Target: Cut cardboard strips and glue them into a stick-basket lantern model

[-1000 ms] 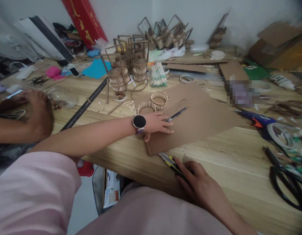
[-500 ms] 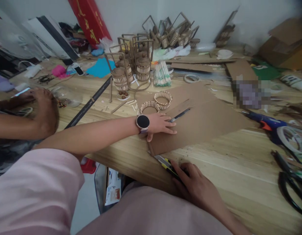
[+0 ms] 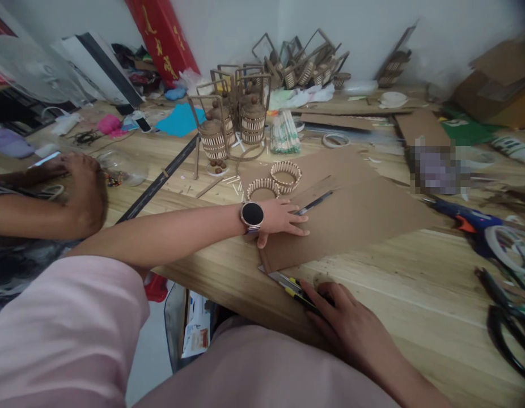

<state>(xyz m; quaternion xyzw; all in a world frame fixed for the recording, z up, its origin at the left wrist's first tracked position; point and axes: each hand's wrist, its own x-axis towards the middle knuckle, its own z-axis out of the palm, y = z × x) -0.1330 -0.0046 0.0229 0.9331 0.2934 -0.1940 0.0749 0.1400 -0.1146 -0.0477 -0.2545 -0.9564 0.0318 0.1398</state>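
Knife (image 3: pixel 294 290): clamped in the curled fingers of the right hand (image 3: pixel 347 311), blade out at the near corner of the cardboard (image 3: pixel 351 215).
Left hand (image 3: pixel 283 218): laid flat on the cardboard, fingers spread apart.
Pen (image 3: pixel 316 202): on the cardboard, by the left fingertips.
Two rings (image 3: pixel 286 177): just beyond the left hand.
Baskets (image 3: pixel 214 141): upright on the table (image 3: pixel 398 283), behind the rings.
Glue gun (image 3: pixel 462 215): right of the cardboard.
Scissors (image 3: pixel 496 294): nearer, at the right edge.
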